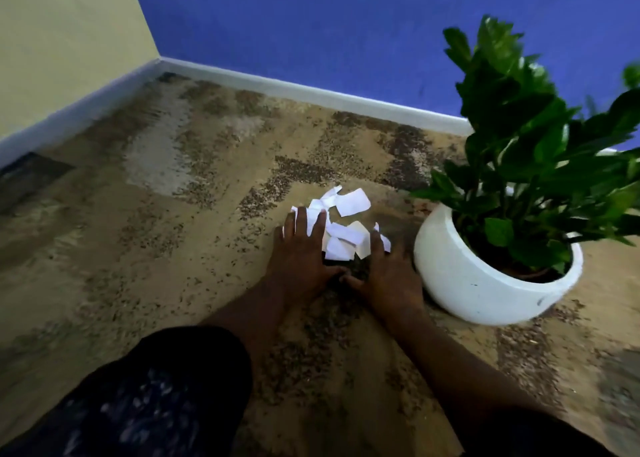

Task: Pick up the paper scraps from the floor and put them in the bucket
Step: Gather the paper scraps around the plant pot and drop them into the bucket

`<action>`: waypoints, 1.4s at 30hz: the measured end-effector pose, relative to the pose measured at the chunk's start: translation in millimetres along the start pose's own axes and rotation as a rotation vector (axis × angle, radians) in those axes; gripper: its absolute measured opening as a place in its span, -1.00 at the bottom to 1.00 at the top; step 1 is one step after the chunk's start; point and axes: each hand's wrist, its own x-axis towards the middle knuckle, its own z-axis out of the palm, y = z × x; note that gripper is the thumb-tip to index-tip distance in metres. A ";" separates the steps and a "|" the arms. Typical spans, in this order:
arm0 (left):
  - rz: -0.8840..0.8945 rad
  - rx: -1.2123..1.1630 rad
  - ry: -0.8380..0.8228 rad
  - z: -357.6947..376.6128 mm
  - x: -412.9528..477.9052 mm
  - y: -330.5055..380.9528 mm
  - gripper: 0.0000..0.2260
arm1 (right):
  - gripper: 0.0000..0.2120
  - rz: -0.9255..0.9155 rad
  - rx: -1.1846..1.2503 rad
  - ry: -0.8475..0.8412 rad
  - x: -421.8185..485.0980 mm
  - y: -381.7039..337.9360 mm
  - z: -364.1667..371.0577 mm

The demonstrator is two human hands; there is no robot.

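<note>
Well to the left of the pot [460, 283], a yellow wall [62, 34] rises above a white skirting [277, 84]. Also left of the pot but nearer you, your knee [156, 387] in dark patterned cloth fills the lower corner, over the mottled tan and brown floor [173, 231].

Closer to the pot, your left hand [299, 256] lies palm down with its fingers straight and spread. Its fingertips rest on the scraps [349, 202] at the edge farthest from the pot.

The scraps lie on the floor in one loose white heap just left of the pot. Several overlap, and one larger piece sits at the heap's far side.

Your right hand [388, 276] is between the heap and the pot, close beside the pot's wall. It is palm down, with its fingers out straight and touching the heap's pot-side edge. This hand is a little blurred, so you cannot tell how wide its fingers are spread.

Your thumbs point at each other on the side of the heap nearest you, tips almost meeting.

The pot is white and round and stands on the floor. A leafy green plant [526, 138] grows from it, spreading above and to the right of the pot. A blue wall [311, 24] runs behind the pot.
</note>
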 end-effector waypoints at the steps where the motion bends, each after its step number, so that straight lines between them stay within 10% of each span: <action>1: 0.016 0.008 -0.014 2.3 4.5 -2.5 -0.02 | 0.00 -0.027 -0.025 0.011 6.2 1.7 3.5; 12: 0.078 0.078 0.082 8.1 5.0 -6.0 -0.56 | -0.36 -0.063 -0.145 0.113 29.7 -0.1 30.4; 23: 0.131 0.028 0.181 1.7 -0.8 -3.9 -0.66 | -0.80 -0.105 -0.150 0.245 21.6 -15.4 23.9; 42: 0.062 -0.550 0.436 -37.6 -58.8 55.2 -0.84 | -0.85 0.152 0.349 0.459 -52.8 -18.5 -33.1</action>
